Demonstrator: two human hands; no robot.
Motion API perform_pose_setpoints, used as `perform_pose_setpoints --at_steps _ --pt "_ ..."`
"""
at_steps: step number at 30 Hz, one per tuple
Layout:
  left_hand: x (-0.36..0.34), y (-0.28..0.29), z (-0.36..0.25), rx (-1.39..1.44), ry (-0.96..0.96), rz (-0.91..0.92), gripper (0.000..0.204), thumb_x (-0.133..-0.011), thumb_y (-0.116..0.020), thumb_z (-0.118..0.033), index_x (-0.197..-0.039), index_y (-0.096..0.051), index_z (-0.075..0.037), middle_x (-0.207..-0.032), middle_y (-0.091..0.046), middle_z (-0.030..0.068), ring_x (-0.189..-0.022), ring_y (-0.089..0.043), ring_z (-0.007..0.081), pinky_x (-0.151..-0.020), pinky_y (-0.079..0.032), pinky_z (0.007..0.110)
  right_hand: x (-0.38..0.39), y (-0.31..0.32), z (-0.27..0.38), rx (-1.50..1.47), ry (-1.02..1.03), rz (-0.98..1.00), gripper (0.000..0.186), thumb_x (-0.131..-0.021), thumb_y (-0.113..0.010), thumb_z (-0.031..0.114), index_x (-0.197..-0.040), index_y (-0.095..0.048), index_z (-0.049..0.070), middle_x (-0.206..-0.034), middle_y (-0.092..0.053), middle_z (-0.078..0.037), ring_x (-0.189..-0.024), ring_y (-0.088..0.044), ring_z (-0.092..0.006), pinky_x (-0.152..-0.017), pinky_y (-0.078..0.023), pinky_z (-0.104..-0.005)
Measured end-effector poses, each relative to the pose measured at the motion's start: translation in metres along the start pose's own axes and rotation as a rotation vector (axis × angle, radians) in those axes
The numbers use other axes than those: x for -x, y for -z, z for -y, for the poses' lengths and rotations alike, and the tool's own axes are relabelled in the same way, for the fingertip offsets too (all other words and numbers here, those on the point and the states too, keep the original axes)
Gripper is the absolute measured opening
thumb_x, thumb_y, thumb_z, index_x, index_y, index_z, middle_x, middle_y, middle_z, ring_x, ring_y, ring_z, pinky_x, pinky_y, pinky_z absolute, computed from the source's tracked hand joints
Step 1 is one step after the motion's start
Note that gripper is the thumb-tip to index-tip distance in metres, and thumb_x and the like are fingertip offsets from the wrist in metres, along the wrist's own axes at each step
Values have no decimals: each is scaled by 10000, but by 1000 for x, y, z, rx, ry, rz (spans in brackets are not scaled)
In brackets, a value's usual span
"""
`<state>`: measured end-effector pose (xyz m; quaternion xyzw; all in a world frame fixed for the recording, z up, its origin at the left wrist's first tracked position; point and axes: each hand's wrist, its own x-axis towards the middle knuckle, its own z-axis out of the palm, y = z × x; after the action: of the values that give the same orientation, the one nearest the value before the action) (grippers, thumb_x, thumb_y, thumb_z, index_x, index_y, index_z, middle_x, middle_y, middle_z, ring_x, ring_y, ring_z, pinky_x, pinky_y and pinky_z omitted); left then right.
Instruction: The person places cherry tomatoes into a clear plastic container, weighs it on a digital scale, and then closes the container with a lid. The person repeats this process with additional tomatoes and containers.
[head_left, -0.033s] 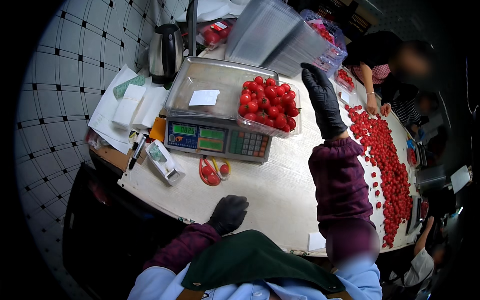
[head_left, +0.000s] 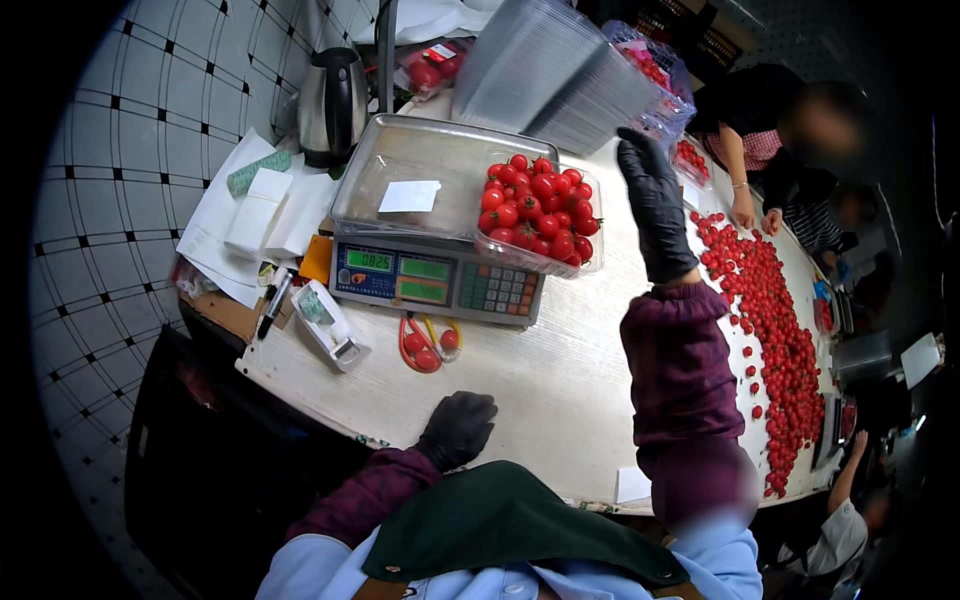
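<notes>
A clear plastic box of cherry tomatoes rests on the right part of the steel weighing tray of a digital scale. A white paper slip lies on the tray beside it. To the right of the box, my right hand in a black glove is raised with its fingers stretched out, apart from the box and holding nothing. My left hand, also black-gloved, rests at the table's near edge below the scale. Its fingers are curled in, with nothing seen in them.
Many loose cherry tomatoes spread along the table's right side, where another person's hands work. Stacked clear boxes stand behind the scale. At left are a kettle, a label roll dispenser and a marker.
My right hand has shifted slightly to the right, a little farther from the tomato box. My left hand and the box have stayed in place.
</notes>
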<state>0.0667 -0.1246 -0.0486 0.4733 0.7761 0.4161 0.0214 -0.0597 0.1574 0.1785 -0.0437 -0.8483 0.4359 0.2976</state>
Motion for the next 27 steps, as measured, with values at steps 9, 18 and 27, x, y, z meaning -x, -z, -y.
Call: perform_pose_setpoints --at_steps 9,18,27 --pt "-34 28 -11 504 359 -58 244 -817 -652 -157 -1008 -575 -25 -941 -583 105 -869 -592 203 -745 -485 342 38 46 -50 -187 -508 -64 493 -827 -592 456 -1177 -541 113 -1120 -555 -45 -1037 -489 -178 -847 -388 -382" --pt "-126 117 49 1655 533 -520 313 -895 -549 -297 -1094 -523 -57 -1007 -621 129 -933 -613 222 -830 -505 368 36 -3 -83 -490 -811 150 222 -835 -580 373 -893 -594 158 -789 -572 3 -738 -541 -132 -656 -460 -348" --pt "-172 161 13 1397 610 -478 356 -921 -439 -109 -1249 -384 17 -1079 -539 186 -941 -600 259 -752 -561 372 67 11 -55 -620 -758 39 94 -804 -557 180 -841 -537 95 -829 -516 -38 -767 -527 -171 -712 -494 -396"
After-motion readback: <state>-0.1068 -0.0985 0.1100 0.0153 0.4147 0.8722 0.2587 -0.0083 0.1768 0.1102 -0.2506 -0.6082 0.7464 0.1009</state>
